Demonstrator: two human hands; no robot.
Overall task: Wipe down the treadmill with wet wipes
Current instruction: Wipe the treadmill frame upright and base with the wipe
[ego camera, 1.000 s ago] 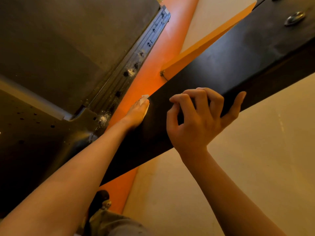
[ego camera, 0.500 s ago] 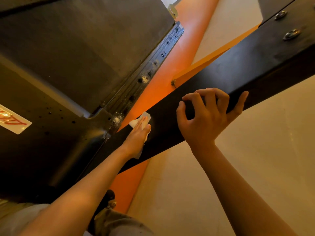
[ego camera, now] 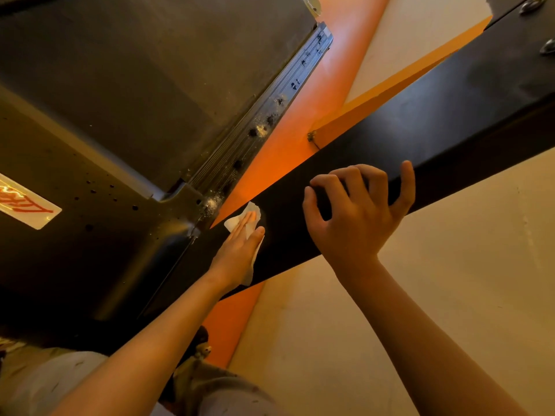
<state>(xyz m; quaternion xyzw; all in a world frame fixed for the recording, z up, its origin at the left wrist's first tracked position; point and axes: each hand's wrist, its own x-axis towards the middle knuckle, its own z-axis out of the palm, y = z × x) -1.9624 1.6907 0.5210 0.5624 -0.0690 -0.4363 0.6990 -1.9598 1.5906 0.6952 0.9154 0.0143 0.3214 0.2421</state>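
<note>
A black treadmill upright slants from upper right down to the lower middle. My left hand lies flat on its lower part with straight fingers and presses a white wet wipe against the black face. My right hand grips the same upright higher up, its fingers curled over the top face and its thumb hooked round the far edge. The dark running belt and its ribbed side rail, speckled with dirt, lie to the left.
An orange strip runs alongside the rail, with pale floor to the right. A white sticker with red marks sits on the black motor cover. Two metal bolts show at the upright's top right. My knee is at the bottom.
My left hand has slid the wipe down the upright toward me, and more of the wipe shows under its fingers. My right hand has kept its grip.
</note>
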